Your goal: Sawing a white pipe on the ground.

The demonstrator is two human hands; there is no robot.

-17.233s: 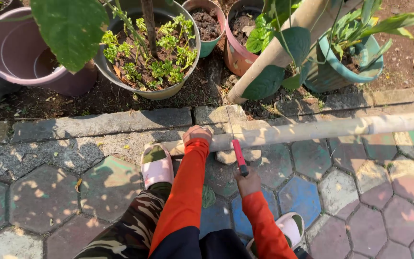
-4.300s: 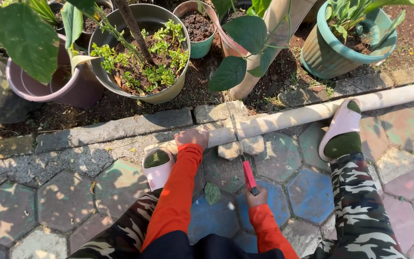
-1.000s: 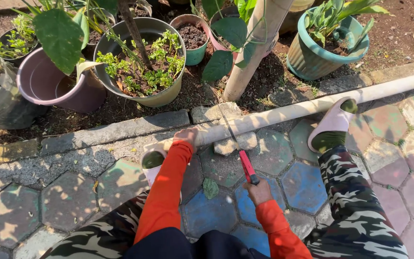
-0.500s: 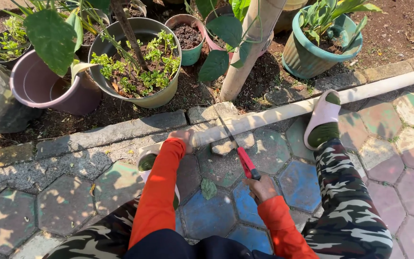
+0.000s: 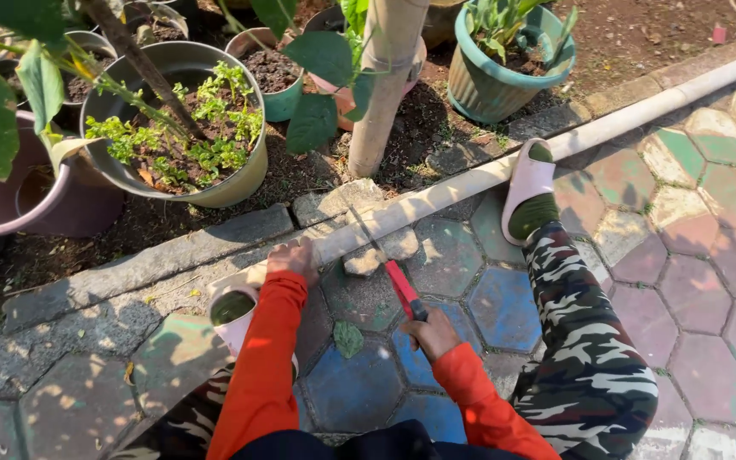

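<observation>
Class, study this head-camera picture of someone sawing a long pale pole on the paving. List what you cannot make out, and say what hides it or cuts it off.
Head view only:
- The far end of the pole: cut off by the right edge.
- The saw teeth and cut depth: too small, blade seen edge-on.
- The left hand fingertips: curled over the pole.
- The right hand palm: wrapped round the handle.
- The left sandal: partly behind the orange sleeve.

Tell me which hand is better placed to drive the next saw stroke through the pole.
Right. The right hand grips the red-handled saw, whose blade lies across the pale pole. The left hand presses on the pole beside the cut, steadying it, so it seems better left there.
</observation>
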